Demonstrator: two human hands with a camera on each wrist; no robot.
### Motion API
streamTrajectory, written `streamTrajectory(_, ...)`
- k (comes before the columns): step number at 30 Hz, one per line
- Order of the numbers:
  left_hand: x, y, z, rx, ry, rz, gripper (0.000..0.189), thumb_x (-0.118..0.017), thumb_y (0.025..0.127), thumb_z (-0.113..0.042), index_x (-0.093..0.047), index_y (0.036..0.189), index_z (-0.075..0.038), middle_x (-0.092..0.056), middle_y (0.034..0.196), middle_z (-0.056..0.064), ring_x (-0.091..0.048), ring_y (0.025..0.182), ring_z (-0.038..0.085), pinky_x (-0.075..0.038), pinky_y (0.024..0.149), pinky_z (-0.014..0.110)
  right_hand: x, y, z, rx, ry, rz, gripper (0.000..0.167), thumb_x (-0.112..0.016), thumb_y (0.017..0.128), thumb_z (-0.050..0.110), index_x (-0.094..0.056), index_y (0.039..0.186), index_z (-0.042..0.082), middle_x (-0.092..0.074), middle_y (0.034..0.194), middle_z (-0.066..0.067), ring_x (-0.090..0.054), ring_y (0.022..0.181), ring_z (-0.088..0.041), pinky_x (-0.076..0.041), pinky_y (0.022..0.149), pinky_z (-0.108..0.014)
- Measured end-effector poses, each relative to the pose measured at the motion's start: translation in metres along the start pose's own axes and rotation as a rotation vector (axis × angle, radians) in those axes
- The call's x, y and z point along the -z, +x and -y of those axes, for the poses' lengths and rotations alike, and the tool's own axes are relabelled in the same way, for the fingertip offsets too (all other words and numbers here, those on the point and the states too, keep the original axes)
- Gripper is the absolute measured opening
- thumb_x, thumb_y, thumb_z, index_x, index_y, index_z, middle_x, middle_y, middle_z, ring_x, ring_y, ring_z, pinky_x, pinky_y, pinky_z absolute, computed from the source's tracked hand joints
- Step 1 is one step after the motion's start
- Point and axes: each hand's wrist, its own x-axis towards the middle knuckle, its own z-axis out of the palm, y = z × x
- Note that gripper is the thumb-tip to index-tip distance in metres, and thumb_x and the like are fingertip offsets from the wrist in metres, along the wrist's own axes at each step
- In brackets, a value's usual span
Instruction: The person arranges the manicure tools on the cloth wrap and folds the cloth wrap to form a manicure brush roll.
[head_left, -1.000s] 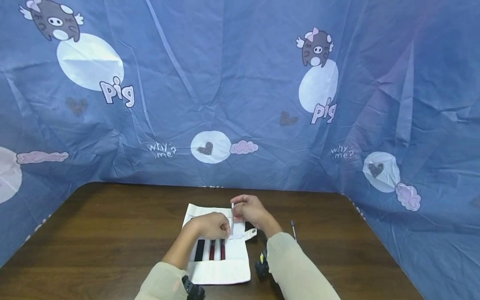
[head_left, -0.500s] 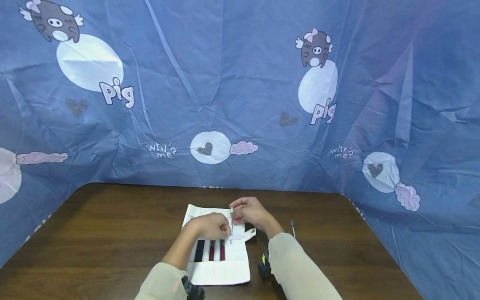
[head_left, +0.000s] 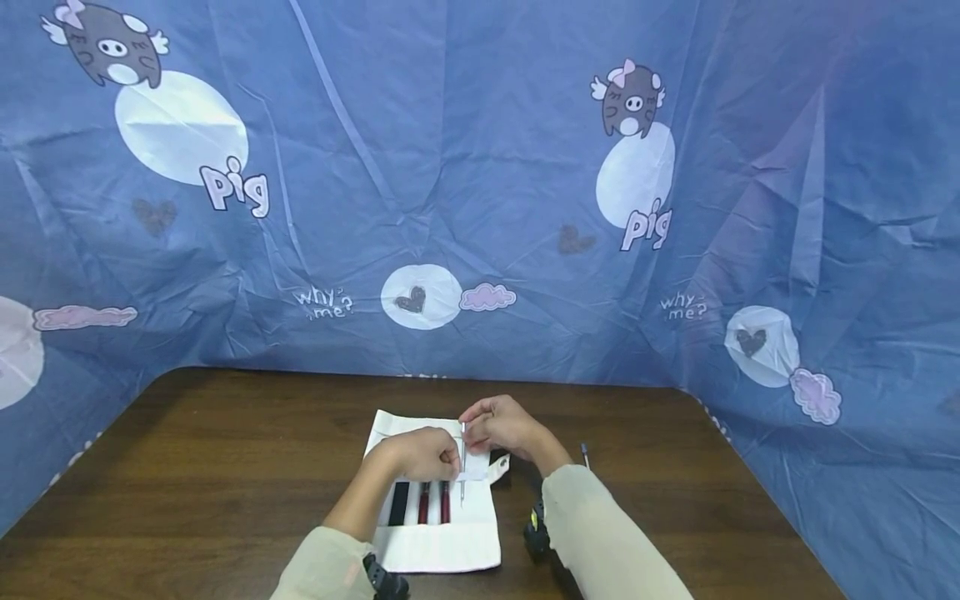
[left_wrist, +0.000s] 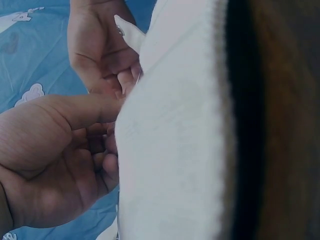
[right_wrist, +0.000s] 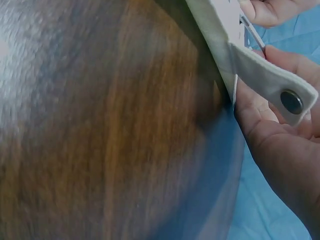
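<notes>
Wood table (head_left: 247, 467), w/ an unfolded white case (head_left: 438, 548) nr mid of its far edge. L hand (head_left: 427, 452), fingers curled, pinches the case; R hand (head_left: 504, 427) grips a thin silver rod (head_left: 463, 461) at its upper end btwn thumb & fingers, rod running along the case nr its R edge.

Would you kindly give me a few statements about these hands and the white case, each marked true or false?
1. The right hand holds a slim silver rod. True.
2. Two red pens show in the white case, near the left hand. True.
3. The white case is rolled up. False: it lies open on the wooden table.
4. The strap is fastened down. False: its snap end sticks out free.
5. A blue-tipped pen lies right of the white case. True.
</notes>
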Motion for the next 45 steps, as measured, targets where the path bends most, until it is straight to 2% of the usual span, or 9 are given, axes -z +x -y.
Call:
streamTrajectory(11, 0.001, -0.001, -0.002, 0.018, 0.007, 0.005, 0.014, -0.066, 0.093, -0.005, -0.069, 0.081, -0.012, -0.055, 0.068, -0.006, -0.048, 0.066, 0.01, -0.04, 0.064, 0.028, 0.002, -0.004, 0.007, -0.014, -0.019, 0.026, 0.025, -0.061, 0.091, -0.011, -0.061, 0.115, -0.017, -0.069, 0.082, -0.011, -0.066, 0.068, -0.015, -0.058, 0.066, -0.028)
streamTrajectory(17, 0.002, -0.002, -0.002, -0.008, 0.024, 0.006, 0.014, -0.066, 0.092, -0.005, -0.068, 0.08, -0.012, -0.054, 0.068, -0.007, -0.048, 0.067, 0.009, -0.041, 0.065, 0.028, 0.004, -0.007, 0.006, -0.026, -0.037, 0.045, 0.021, -0.059, 0.093, -0.01, -0.062, 0.112, -0.018, -0.068, 0.082, -0.011, -0.066, 0.068, -0.014, -0.059, 0.067, -0.029)
streamTrajectory(31, 0.0, -0.001, 0.0, 0.01, -0.003, 0.006, 0.015, -0.066, 0.094, -0.006, -0.068, 0.08, -0.012, -0.05, 0.065, -0.006, -0.045, 0.063, 0.009, -0.037, 0.061, 0.027, 0.0, -0.007, 0.001, -0.012, -0.156, 0.097, 0.012, -0.06, 0.093, -0.012, -0.069, 0.101, -0.012, -0.066, 0.077, -0.007, -0.062, 0.065, -0.012, -0.053, 0.06, -0.023)
streamTrajectory(37, -0.001, -0.002, 0.0, -0.006, -0.009, 0.005, 0.015, -0.066, 0.093, -0.004, -0.069, 0.08, -0.012, -0.05, 0.064, -0.006, -0.044, 0.061, 0.009, -0.037, 0.06, 0.026, 0.002, -0.007, -0.003, -0.02, -0.198, 0.109, 0.01, -0.062, 0.092, -0.011, -0.071, 0.098, -0.011, -0.067, 0.077, -0.005, -0.062, 0.065, -0.012, -0.053, 0.061, -0.023)
streamTrajectory(45, 0.0, -0.001, 0.002, -0.036, -0.017, 0.002, 0.017, -0.066, 0.092, -0.002, -0.069, 0.077, -0.011, -0.045, 0.06, -0.008, -0.039, 0.057, 0.007, -0.033, 0.056, 0.024, 0.001, -0.009, -0.002, 0.009, -0.262, 0.119, 0.009, -0.066, 0.091, -0.011, -0.073, 0.095, -0.01, -0.069, 0.077, -0.003, -0.061, 0.067, -0.012, -0.053, 0.063, -0.025)
